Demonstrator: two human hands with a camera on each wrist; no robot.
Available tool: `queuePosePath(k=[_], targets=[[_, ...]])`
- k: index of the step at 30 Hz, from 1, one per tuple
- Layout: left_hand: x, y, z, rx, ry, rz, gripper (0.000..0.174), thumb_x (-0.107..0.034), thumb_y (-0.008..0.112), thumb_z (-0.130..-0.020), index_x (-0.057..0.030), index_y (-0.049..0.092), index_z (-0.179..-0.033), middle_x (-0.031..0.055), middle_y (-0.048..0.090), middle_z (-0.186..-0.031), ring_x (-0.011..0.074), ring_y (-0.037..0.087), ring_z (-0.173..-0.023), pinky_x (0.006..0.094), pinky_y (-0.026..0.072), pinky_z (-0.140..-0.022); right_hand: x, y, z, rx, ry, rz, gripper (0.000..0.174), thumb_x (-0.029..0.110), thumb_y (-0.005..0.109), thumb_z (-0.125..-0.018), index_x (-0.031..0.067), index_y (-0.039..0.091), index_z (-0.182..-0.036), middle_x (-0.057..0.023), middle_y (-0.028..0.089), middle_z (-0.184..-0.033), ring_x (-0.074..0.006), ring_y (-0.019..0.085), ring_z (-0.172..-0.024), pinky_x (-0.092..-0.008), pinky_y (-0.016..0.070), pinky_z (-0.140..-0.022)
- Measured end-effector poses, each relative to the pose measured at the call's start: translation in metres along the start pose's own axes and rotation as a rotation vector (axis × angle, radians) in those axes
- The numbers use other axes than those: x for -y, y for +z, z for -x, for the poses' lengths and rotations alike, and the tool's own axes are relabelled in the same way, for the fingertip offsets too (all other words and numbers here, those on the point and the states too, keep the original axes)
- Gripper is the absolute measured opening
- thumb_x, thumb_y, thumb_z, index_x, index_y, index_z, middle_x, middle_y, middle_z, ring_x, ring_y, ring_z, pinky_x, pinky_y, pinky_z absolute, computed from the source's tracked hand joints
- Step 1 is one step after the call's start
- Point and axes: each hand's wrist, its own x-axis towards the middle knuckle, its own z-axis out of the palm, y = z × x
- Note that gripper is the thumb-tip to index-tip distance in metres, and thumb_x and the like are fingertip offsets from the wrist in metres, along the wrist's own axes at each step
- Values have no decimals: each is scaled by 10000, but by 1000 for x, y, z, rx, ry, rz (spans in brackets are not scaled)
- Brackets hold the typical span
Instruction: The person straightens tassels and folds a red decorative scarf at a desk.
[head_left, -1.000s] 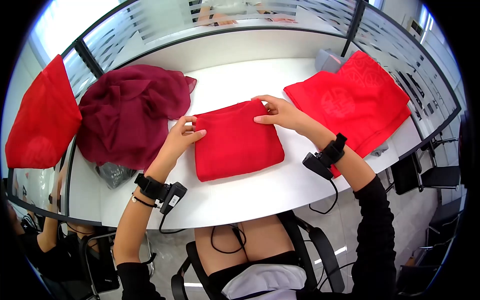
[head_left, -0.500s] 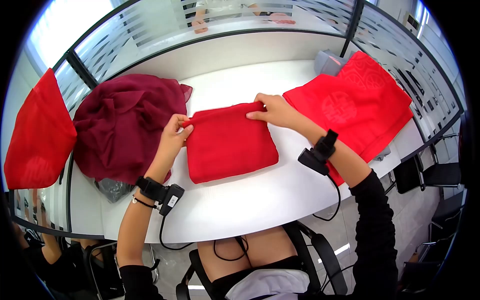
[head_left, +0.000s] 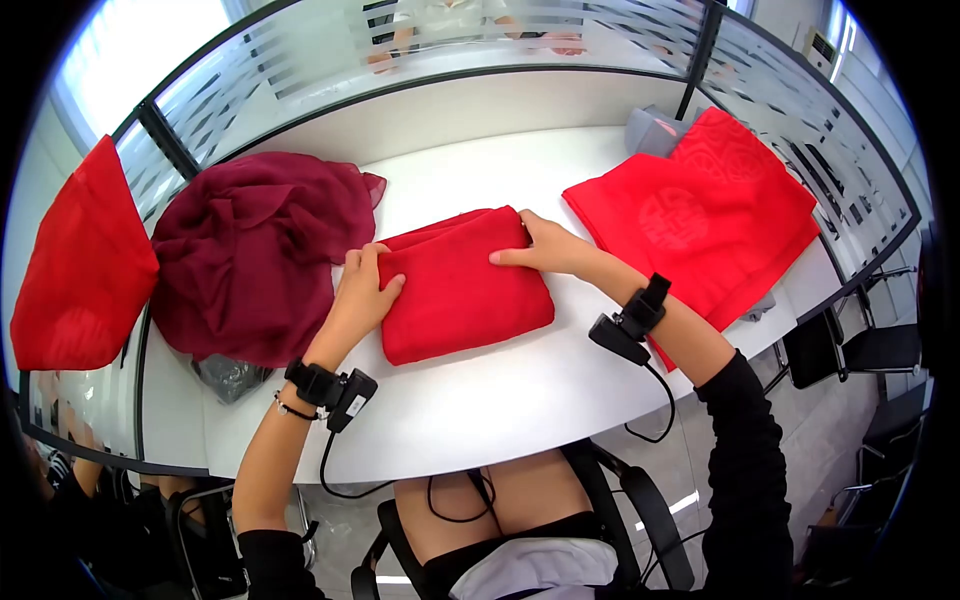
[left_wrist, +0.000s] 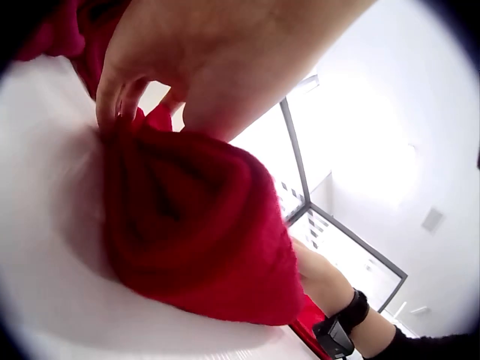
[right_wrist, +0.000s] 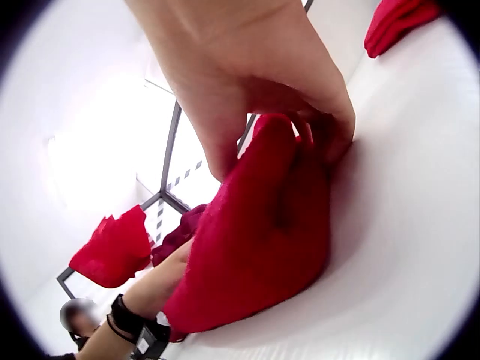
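right wrist | right hand (right_wrist: 255,67) at top, thumb and curled fingers pinching the upper edge of the folded red cloth (right_wrist: 255,240); cloth lies on white table (right_wrist: 405,225) | left forearm with black wrist strap (right_wrist: 127,319) low left; second red cloth (right_wrist: 397,22) top right; hanging red cloth (right_wrist: 112,251) far left

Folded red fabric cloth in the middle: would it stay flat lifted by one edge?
Probably not: the folded red fabric cloth bulges and creases where the right hand grips its edge, so likely floppy. Its layers could unfold. It may slide on the smooth white table.
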Motion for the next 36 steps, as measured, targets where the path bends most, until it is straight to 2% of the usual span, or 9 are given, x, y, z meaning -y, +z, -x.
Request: queuePosePath(k=[5,9,13,16,19,22,23,26,36], targets=[[-33,-29,24,199,-454,525,517,-136,649,-821,11,385,-1241,239,458,-1209,249,551,-1059,341,455,-907,8,7,34,180,11,-390,653,274,748,-698,-81,474,-1172,-213,569,-1112,-264,572,-1017,-312,452,-887],[-38,-47,76,434,-623,1362,500,-92,651,-821,70,417,-1232,132,527,-1191,198,541,-1068,315,437,-920,14,21,62,319,106,-740,466,180,683,-769,-54,527,-1140,-179,594,-1079,-228,592,-979,-302,470,-861],[-68,-66,131,444,-594,1483,518,-111,608,-849,9,378,-1298,100,478,-1279,187,463,-1174,338,369,-992,27,44,77,419,92,-759,525,218,698,-769,-54,503,-1174,-188,584,-1087,-229,587,-980,-304,466,-866],[-79,-87,166,196,-746,1556,497,-122,590,-830,-33,407,-1284,62,507,-1246,185,493,-1130,331,390,-954,43,60,83,416,13,-700,559,264,689,-785,-48,477,-1198,-183,576,-1089,-229,579,-988,-305,459,-879],[-74,-119,209,-378,-856,1580,312,-167,586,-813,-62,532,-1102,56,586,-1059,172,549,-1012,320,441,-884,55,63,81,555,7,-627,455,269,604,-859,-34,457,-1164,-145,582,-1055,-192,579,-964,-288,459,-859],[-99,-173,242,-1003,-587,1361,360,-212,506,-869,-49,491,-1190,104,533,-1160,200,517,-1075,338,431,-914,52,68,73,559,-23,-607,346,253,570,-873,-16,491,-1076,-125,612,-942,-172,608,-837,-270,491,-781],[-81,-169,271,-1073,-265,497,379,-218,464,-902,-39,462,-1237,145,465,-1251,242,453,-1164,371,394,-969,50,69,69,556,-18,-592,348,257,568,-872,-21,498,-1070,-130,614,-940,-173,611,-835,-271,498,-776],[-63,-223,266,-1608,-163,297,416,-206,515,-895,4,441,-1246,176,407,-1326,289,437,-1188,394,380,-991,53,71,66,553,2,-532,315,229,561,-868,-19,508,-1056,-114,623,-895,-162,612,-781,-258,503,-731],[6,-312,283,-1796,29,-49,575,-285,661,-823,27,379,-1216,189,476,-1233,313,552,-1042,381,511,-852,47,68,77,614,-123,-405,198,136,498,-885,-4,534,-1020,-89,627,-847,-143,599,-745,-261,490,-691]])
